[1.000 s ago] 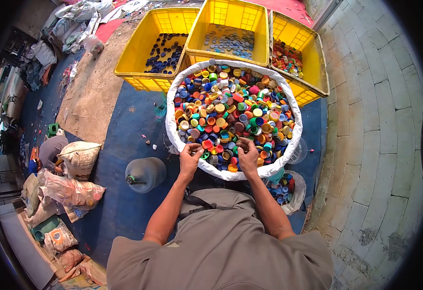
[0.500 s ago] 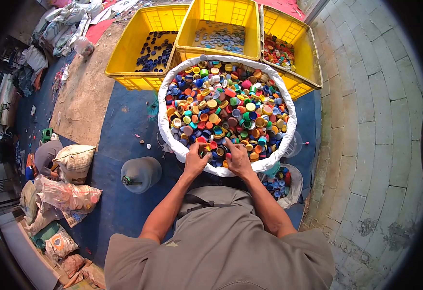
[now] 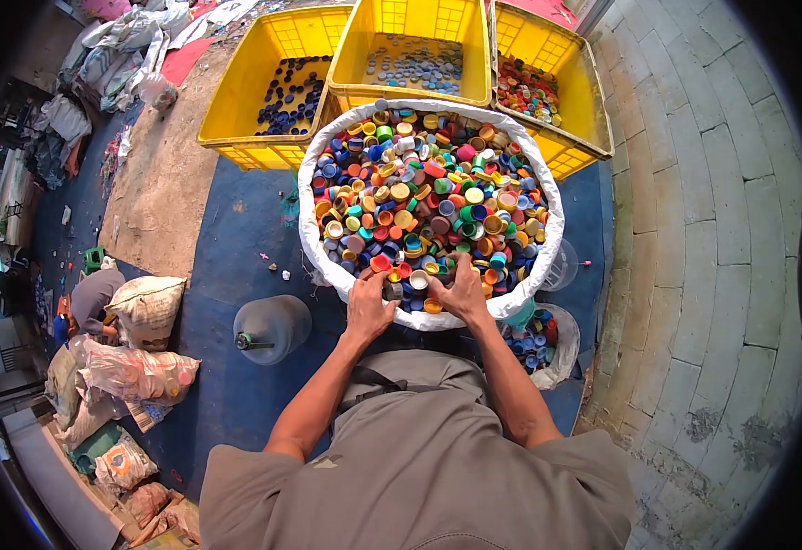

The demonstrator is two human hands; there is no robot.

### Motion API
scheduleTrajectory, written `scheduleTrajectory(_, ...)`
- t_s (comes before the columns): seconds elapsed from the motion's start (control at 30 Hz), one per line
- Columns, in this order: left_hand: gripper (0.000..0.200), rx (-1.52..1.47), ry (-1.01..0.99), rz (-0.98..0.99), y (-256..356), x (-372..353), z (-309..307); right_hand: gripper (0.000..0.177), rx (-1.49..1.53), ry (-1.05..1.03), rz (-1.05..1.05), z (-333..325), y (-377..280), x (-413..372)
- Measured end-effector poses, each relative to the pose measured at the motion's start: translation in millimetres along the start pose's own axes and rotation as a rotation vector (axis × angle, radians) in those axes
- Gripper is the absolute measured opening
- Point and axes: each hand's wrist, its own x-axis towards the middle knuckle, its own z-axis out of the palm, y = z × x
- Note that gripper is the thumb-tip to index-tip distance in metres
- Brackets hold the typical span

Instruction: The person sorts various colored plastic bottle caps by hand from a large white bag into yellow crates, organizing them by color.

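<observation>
A round white-rimmed sack in front of me is filled with bottle caps of many colours. My left hand is at its near rim, fingers curled around what looks like a dark bottle cap; the fingertips are partly hidden. Just to the right, my right hand reaches over the rim into the caps, thumb and fingers apart, with nothing plainly held. Between the hands lies a white cap, open side up.
Yellow crates behind the sack hold dark blue caps, pale blue caps and red-orange caps. A clear jug stands left, a smaller sack right. Another person is beside stuffed bags.
My right hand has shifted slightly right and up, its fingers spreading. My left hand has moved slightly left and down. The white cap now shows between them.
</observation>
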Motion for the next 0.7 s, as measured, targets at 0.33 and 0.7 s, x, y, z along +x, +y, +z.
scheduleTrajectory(0.33,0.066,0.209,0.009,0.043,14,4,5,0.049,1.065,-0.242,0.34,-12,41,-16)
scheduleTrajectory(0.7,0.059,0.175,-0.018,0.097,10,12,2,0.053,1.394,-0.365,0.263,5,46,-30)
